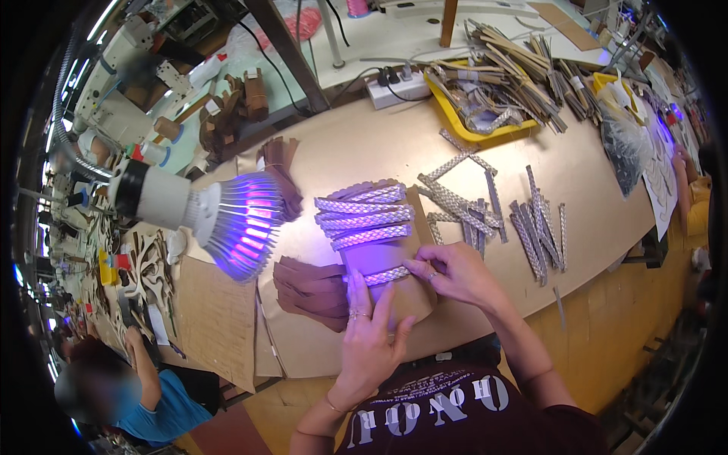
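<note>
A short braided silver strip [387, 277] lies crosswise on a tan board in front of me. My left hand [370, 334] rests with its fingers stretched out, the tips at the strip's left end. At the other end, my right hand [455, 271] pinches the strip between thumb and fingers. Just beyond, several braided strips [365, 218] lie side by side over brown pieces. A fanned pile of flat brown strips [309, 294] sits left of my left hand.
A lamp [239, 224] with a finned body hangs over the table's left part. Loose braided strips [455, 201] and shorter pieces [542, 235] lie to the right. Farther back are a yellow tray [493, 139] and a white power strip [398, 91]. A co-worker [152, 402] sits at lower left.
</note>
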Demonstrator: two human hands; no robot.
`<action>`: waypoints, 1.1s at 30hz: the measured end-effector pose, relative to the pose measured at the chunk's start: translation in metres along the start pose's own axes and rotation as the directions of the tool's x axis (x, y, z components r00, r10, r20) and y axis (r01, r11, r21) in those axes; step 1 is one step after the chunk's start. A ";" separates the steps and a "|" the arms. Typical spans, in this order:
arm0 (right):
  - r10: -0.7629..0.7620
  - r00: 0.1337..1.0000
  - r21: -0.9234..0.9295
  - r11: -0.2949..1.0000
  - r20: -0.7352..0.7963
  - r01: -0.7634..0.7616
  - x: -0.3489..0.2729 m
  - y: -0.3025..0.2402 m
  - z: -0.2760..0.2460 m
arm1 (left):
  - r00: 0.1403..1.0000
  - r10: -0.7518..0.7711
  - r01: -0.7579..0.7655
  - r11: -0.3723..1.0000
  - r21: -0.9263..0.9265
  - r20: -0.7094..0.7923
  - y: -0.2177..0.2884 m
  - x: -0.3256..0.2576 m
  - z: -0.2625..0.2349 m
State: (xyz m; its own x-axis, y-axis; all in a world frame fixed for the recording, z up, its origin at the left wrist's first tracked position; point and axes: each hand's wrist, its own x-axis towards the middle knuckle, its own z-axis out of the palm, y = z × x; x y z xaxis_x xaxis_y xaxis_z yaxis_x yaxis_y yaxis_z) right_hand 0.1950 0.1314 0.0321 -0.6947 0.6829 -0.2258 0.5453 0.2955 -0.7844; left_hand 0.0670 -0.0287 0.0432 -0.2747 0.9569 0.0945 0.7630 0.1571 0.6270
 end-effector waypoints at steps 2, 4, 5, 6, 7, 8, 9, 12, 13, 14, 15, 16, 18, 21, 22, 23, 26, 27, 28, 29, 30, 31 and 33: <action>-0.054 0.998 0.146 0.988 -0.030 0.058 -0.001 -0.001 0.002 | 0.999 0.023 -0.024 1.000 -0.002 -0.038 -0.001 -0.004 0.007; -0.132 0.990 0.239 0.961 -0.058 0.142 -0.001 -0.004 0.000 | 0.993 0.081 -0.076 0.995 0.062 -0.087 -0.003 -0.008 0.012; -0.159 0.986 0.267 0.949 -0.045 0.166 -0.003 -0.006 -0.003 | 0.985 0.096 -0.084 0.993 0.083 -0.144 -0.004 -0.009 0.012; -0.124 0.992 0.260 0.958 0.007 0.118 -0.004 -0.009 -0.006 | 0.975 0.107 -0.087 0.991 0.103 -0.197 -0.005 -0.009 0.011; -0.212 0.976 0.311 0.926 -0.049 0.217 -0.004 -0.011 -0.010 | 0.951 0.154 -0.124 0.984 0.128 -0.269 -0.004 -0.011 0.009; -0.239 0.969 0.324 0.913 -0.068 0.248 -0.001 -0.013 -0.017 | 0.913 0.201 -0.151 0.975 0.164 -0.355 -0.008 -0.007 0.006; -0.282 0.955 0.330 0.897 -0.088 0.295 0.004 -0.015 -0.024 | 0.922 0.159 -0.109 0.982 0.155 -0.353 -0.010 -0.004 0.002; -0.254 0.957 0.293 0.913 -0.139 0.285 0.029 -0.020 -0.035 | 0.905 0.104 -0.041 0.986 0.160 -0.412 -0.020 0.009 -0.010; -0.257 0.952 0.287 0.911 -0.166 0.296 0.038 -0.021 -0.035 | 0.892 0.114 -0.064 0.990 0.127 -0.437 -0.024 0.011 -0.014; -0.188 0.971 0.242 0.945 -0.148 0.220 0.044 -0.022 -0.037 | 0.891 0.088 -0.051 0.994 0.095 -0.446 -0.031 0.013 -0.019; -0.128 0.976 0.163 0.974 -0.176 0.157 0.048 -0.022 -0.036 | 0.893 0.050 -0.023 0.998 0.065 -0.446 -0.038 0.013 -0.024; -0.140 0.970 0.076 0.985 -0.198 0.157 0.049 -0.022 -0.037 | 0.871 0.016 0.018 0.998 0.065 -0.491 -0.046 0.013 -0.028; -0.027 0.968 -0.061 0.998 -0.249 0.012 0.044 -0.022 -0.037 | 0.888 -0.093 0.088 0.996 -0.034 -0.451 -0.066 0.006 -0.041; 0.048 0.931 -0.048 0.996 -0.363 -0.070 0.030 -0.025 -0.031 | 0.872 -0.258 0.207 0.964 -0.165 -0.416 -0.085 -0.002 -0.038; 0.012 0.908 -0.012 1.000 -0.419 -0.019 0.024 -0.027 -0.027 | 0.886 -0.224 0.201 0.975 -0.099 -0.407 -0.090 -0.002 -0.035; -0.019 0.879 0.021 0.999 -0.477 0.033 0.019 -0.030 -0.023 | 0.900 -0.188 0.190 0.981 -0.034 -0.392 -0.094 -0.002 -0.031; -0.321 0.820 -0.125 0.946 -0.475 0.298 0.005 -0.041 -0.006 | 0.943 0.065 0.050 0.942 0.332 -0.326 -0.105 0.014 -0.014; -0.425 0.784 -0.182 0.905 -0.453 0.385 0.001 -0.045 -0.001 | 0.969 0.050 0.047 0.925 0.377 -0.242 -0.110 0.019 -0.011; -0.481 0.785 -0.237 0.877 -0.392 0.419 -0.003 -0.049 0.001 | 0.985 0.042 0.033 0.908 0.419 -0.167 -0.115 0.025 -0.009; -0.520 0.793 -0.294 0.849 -0.318 0.439 -0.007 -0.051 0.001 | 0.994 0.047 0.005 0.881 0.474 -0.097 -0.119 0.030 -0.007; -0.548 0.800 -0.348 0.819 -0.244 0.455 -0.010 -0.054 0.001 | 0.992 0.013 0.035 0.924 0.380 -0.124 -0.122 0.032 -0.008; -0.548 0.803 -0.348 0.819 -0.235 0.457 -0.012 -0.057 0.000 | 0.989 -0.008 0.053 0.952 0.300 -0.149 -0.124 0.033 -0.010; -0.538 0.814 -0.335 0.825 -0.218 0.455 -0.015 -0.062 0.000 | 0.956 -0.064 0.082 0.995 0.052 -0.285 -0.123 0.031 -0.017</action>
State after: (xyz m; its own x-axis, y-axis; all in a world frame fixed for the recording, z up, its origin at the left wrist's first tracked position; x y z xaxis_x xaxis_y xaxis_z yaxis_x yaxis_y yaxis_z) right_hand 0.1715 0.1030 0.0840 -0.7567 0.5429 0.3642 0.2909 0.7786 -0.5561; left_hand -0.0450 -0.0229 -0.0184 -0.4782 0.8354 0.2709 0.7671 0.2472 0.5920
